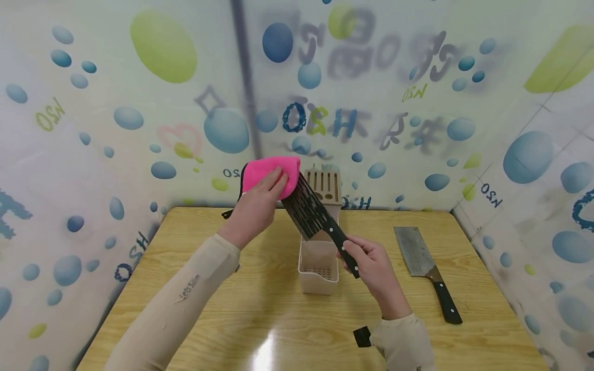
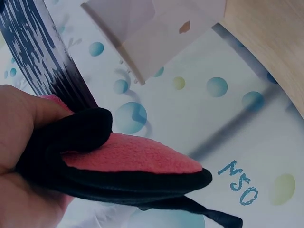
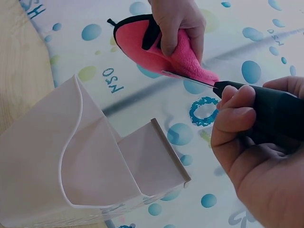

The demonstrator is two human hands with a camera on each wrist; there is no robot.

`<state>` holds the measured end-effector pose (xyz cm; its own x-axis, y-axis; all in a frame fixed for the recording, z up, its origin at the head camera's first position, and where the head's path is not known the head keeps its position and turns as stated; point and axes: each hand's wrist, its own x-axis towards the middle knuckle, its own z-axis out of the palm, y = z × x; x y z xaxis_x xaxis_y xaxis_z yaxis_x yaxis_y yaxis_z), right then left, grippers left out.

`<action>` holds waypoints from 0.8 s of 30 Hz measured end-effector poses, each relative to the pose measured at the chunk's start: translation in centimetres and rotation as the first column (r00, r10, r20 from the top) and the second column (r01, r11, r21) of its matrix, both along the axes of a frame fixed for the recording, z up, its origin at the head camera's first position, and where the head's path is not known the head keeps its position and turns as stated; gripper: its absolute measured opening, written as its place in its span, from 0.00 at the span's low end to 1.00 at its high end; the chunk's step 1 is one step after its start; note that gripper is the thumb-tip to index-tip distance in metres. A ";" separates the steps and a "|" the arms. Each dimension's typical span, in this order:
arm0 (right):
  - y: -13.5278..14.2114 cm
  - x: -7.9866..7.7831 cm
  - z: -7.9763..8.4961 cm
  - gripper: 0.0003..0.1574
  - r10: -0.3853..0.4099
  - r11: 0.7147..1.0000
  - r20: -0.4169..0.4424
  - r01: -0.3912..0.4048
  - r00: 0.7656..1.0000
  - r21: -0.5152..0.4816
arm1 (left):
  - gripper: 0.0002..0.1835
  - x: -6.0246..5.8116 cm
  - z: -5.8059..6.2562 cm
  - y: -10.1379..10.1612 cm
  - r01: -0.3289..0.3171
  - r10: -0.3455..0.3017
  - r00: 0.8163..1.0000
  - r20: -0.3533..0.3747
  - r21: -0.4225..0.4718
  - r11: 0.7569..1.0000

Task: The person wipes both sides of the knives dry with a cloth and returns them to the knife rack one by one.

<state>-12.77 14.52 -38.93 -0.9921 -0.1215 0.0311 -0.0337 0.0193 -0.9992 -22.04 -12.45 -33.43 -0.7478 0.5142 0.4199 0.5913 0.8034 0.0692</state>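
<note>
Cloth (image 1: 261,172) pinched in the left hand (image 1: 258,205) is best wiped tipward along the knife (image 1: 312,212) gripped in the right hand (image 1: 373,264).

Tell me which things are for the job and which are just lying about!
For the job:
black knife, in the right hand
cloth, in the left hand, against the knife

Just there:
cleaver, on the table
rack, standing, though perhaps meant for knives

At twelve o'clock I see a pale holder (image 1: 318,283) on the wooden surface (image 1: 260,309), a black-handled cleaver (image 1: 419,256) lying at two, and bubble-printed walls (image 1: 278,77) behind.
</note>
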 end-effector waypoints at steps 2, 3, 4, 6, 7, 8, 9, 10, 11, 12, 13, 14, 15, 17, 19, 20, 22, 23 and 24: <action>0.0 0.0 0.0 0.21 -0.002 1.000 -0.007 0.002 1.000 0.000 | 0.32 0.1 -0.1 0.1 0.008 -0.008 1.000 -0.004 0.000 1.000; 0.0 0.0 0.0 0.21 -0.003 1.000 -0.008 0.003 1.000 0.001 | 0.32 0.2 -0.1 0.1 0.011 -0.011 1.000 -0.005 -0.002 1.000; 0.0 0.0 0.1 0.21 -0.004 1.000 -0.010 0.005 1.000 0.004 | 0.32 0.2 -0.2 0.1 0.013 -0.013 1.000 -0.007 -0.001 1.000; 0.0 0.0 0.1 0.22 -0.008 1.000 -0.009 0.008 1.000 0.009 | 0.32 0.3 -0.2 0.2 0.014 -0.014 1.000 -0.007 -0.004 1.000; -0.1 0.0 0.2 0.22 -0.011 1.000 -0.005 0.011 1.000 0.011 | 0.32 0.4 -0.2 0.2 0.015 -0.015 1.000 -0.004 -0.005 1.000; -0.1 0.0 0.2 0.22 -0.014 1.000 -0.003 0.014 1.000 0.015 | 0.32 0.5 -0.3 0.3 0.014 -0.014 1.000 -0.004 -0.007 1.000; -0.1 0.0 0.3 0.22 -0.019 1.000 0.002 0.018 1.000 0.018 | 0.31 0.5 -0.3 0.3 0.015 -0.015 1.000 -0.005 -0.010 1.000; -0.1 -0.1 0.3 0.22 -0.023 1.000 0.006 0.023 1.000 0.020 | 0.31 0.6 -0.3 0.4 0.015 -0.015 1.000 -0.006 -0.011 1.000; 0.0 -0.1 0.4 0.22 -0.027 0.999 0.009 0.026 1.000 0.022 | 0.31 0.6 -0.4 0.5 0.016 -0.016 1.000 -0.008 -0.014 1.000; 0.0 -0.1 0.4 0.22 -0.029 0.999 0.012 0.029 1.000 0.022 | 0.31 0.7 -0.4 0.6 0.018 -0.018 1.000 -0.010 -0.015 1.000; 0.0 -0.1 0.4 0.22 -0.032 0.999 0.015 0.032 0.999 0.022 | 0.31 0.8 -0.4 0.7 0.020 -0.020 1.000 -0.011 -0.016 1.000; 0.0 -0.1 0.5 0.22 -0.033 0.999 0.016 0.033 0.999 0.022 | 0.30 0.8 -0.4 0.7 0.021 -0.021 1.000 -0.012 -0.017 1.000; 0.0 -0.1 0.5 0.22 -0.033 0.999 0.018 0.033 0.999 0.019 | 0.30 0.9 -0.4 0.8 0.023 -0.024 1.000 -0.010 -0.020 1.000; 0.1 -0.1 0.5 0.22 -0.032 0.999 0.020 0.032 0.999 0.013 | 0.30 1.1 -0.5 0.9 0.026 -0.026 1.000 -0.007 -0.029 0.999; 0.1 -0.1 0.5 0.22 -0.029 1.000 0.022 0.028 0.999 0.011 | 0.31 1.2 -0.6 1.0 0.029 -0.029 1.000 -0.002 -0.044 0.999; 0.1 0.0 0.5 0.22 -0.027 1.000 0.022 0.026 0.999 0.009 | 0.31 1.3 -0.6 1.0 0.028 -0.028 1.000 0.000 -0.051 0.998; 0.2 0.0 0.6 0.22 -0.021 1.000 0.016 0.021 1.000 0.012 | 0.31 1.4 -0.6 1.1 0.024 -0.025 1.000 -0.005 -0.065 0.998; 0.2 -0.1 0.6 0.22 -0.018 1.000 0.012 0.017 1.000 0.013 | 0.31 1.5 -0.6 1.1 0.023 -0.023 1.000 -0.005 -0.069 0.997; 0.2 -0.1 0.6 0.22 -0.015 1.000 0.008 0.015 1.000 0.014 | 0.31 1.6 -0.5 1.1 0.021 -0.021 1.000 -0.006 -0.073 0.997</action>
<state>-12.84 14.74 -38.31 -0.9941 -0.1067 0.0212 -0.0249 0.0336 -0.9991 -20.47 -11.33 -33.95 -0.7336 0.5592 0.3861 0.6084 0.7936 0.0066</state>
